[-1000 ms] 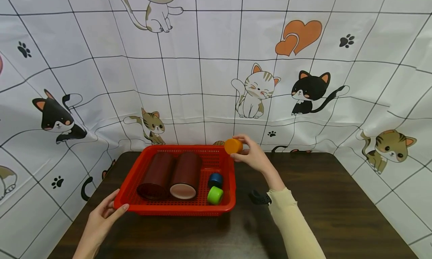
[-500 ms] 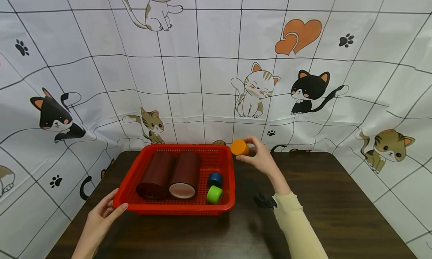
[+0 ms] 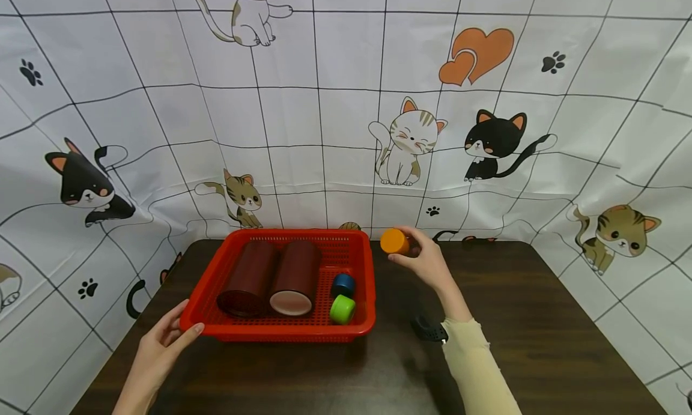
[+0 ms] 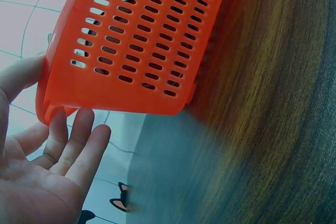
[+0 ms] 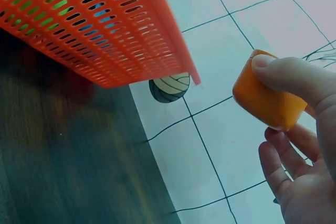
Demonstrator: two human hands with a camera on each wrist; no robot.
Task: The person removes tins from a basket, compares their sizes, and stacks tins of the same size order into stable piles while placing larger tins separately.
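An orange short cylinder (image 3: 394,241) is held between the thumb and fingers of my right hand (image 3: 429,265), in the air just right of the basket's far right corner. The right wrist view shows the thumb on the orange cylinder (image 5: 268,95) and fingers beneath it. My left hand (image 3: 157,349) grips the near left corner of a red plastic basket (image 3: 281,336), thumb over the rim. Inside the basket lie two dark brown cylinders, the left one (image 3: 251,277) and the right one (image 3: 297,271), one showing a pale end. Beside them are a blue short cylinder (image 3: 343,285) and a green short cylinder (image 3: 343,310).
The basket stands on a dark wooden table (image 3: 513,331). A white sheet (image 3: 346,145) with grid lines and printed cats hangs behind and along both sides. A black strap (image 3: 429,330) shows by the right cuff.
My right hand has carried the orange cylinder rightward and slightly down, away from the basket's far right corner. The left hand keeps its hold on the basket. The head view has shifted slightly.
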